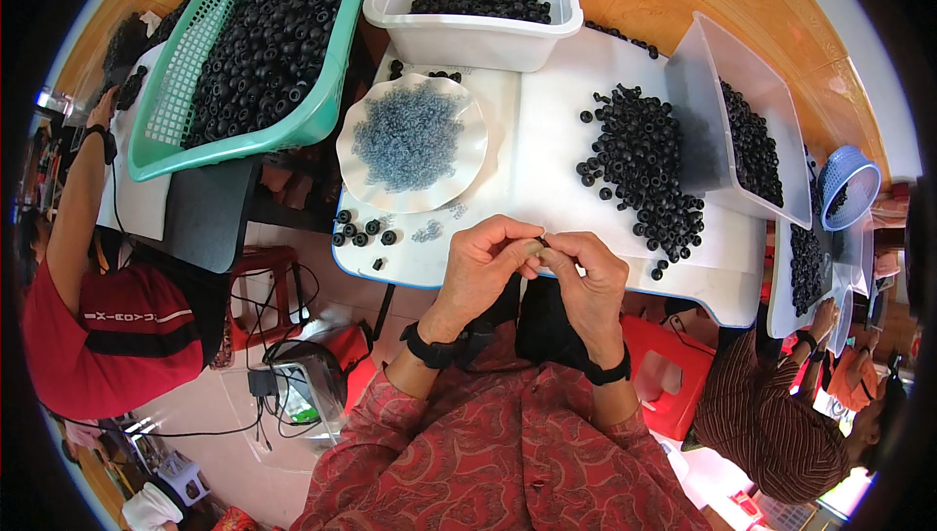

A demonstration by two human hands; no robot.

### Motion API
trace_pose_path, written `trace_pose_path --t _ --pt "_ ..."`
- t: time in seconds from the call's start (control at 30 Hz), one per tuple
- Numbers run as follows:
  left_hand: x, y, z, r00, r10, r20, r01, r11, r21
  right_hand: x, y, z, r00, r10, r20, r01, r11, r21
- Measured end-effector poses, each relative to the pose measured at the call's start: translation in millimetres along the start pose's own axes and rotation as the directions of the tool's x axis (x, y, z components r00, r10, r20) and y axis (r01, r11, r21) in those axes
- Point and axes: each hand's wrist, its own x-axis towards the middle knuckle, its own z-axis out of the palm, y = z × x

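At the table's near edge, my left hand (485, 265) and my right hand (591, 287) meet, fingertips pinched together. Between them is a small black piece (541, 241), mostly covered by the fingers. To the left stands a white wavy-rimmed plate (472, 162) heaped with tiny blue-grey, wiry-looking bits (408, 136). Several round black parts with holes (372, 226) lie in front of the plate, and a few loose wiry bits (427, 231) are beside them. On the right spreads a large pile of the same black parts (634, 145).
Behind the plate sits a white tub (468, 35) of black parts. A green basket (337, 62) full of them is at the far left, and a clear bin (698, 131) lies tilted at right. People work on both sides; a red stool (673, 360) is close by.
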Motion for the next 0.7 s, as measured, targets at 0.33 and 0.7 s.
trace_pose_path --t 0.33,0.7 --pt "24.8 0.5 -2.0 0.999 0.044 -0.015 -0.036 0.946 0.323 11.9 29.0 14.0 0.998 -0.025 -0.062 0.022 0.999 -0.047" --pt "33.6 -7.1 -6.3 1.000 -0.014 -0.016 0.018 0.968 0.249 12.7 48.1 18.7 0.993 -0.077 -0.088 0.073 0.996 -0.052"
